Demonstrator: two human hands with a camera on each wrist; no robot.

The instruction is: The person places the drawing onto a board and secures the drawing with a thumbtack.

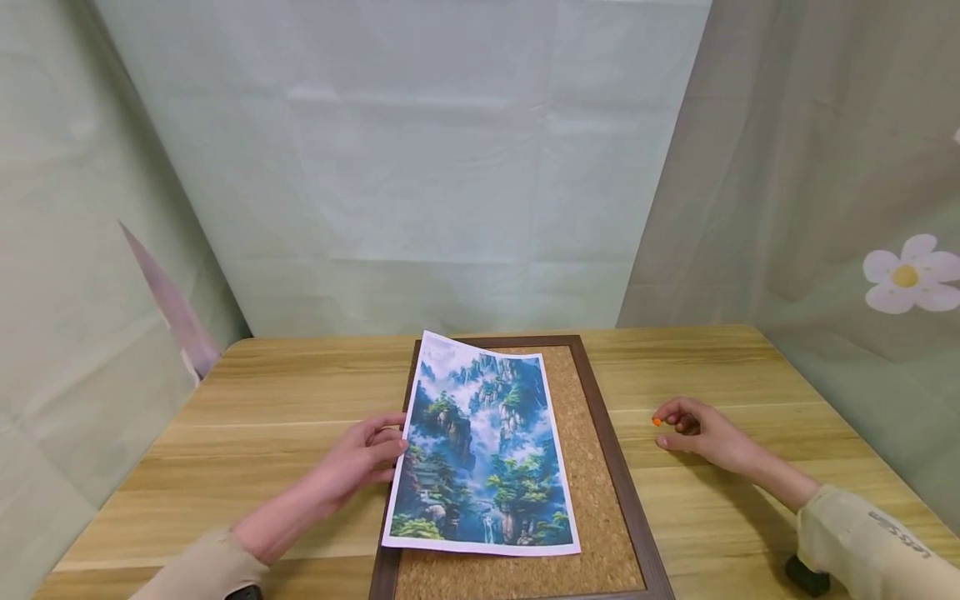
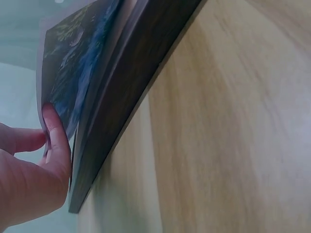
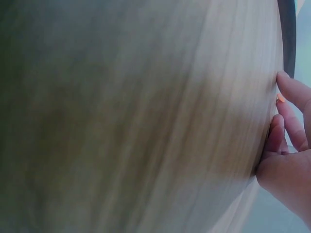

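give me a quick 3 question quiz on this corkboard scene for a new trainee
1. True or false: the landscape print lies flat on the corkboard, with no corner lifted.
2. Which hand touches the print's edge? A) left hand B) right hand C) both
3. Fill in: the right hand pinches a small ______ pin over the wooden table.

Key
1. False: its far left corner curls up.
2. A: the left hand grips the print's left edge, and the right hand is apart from the board, over the table.
3. orange
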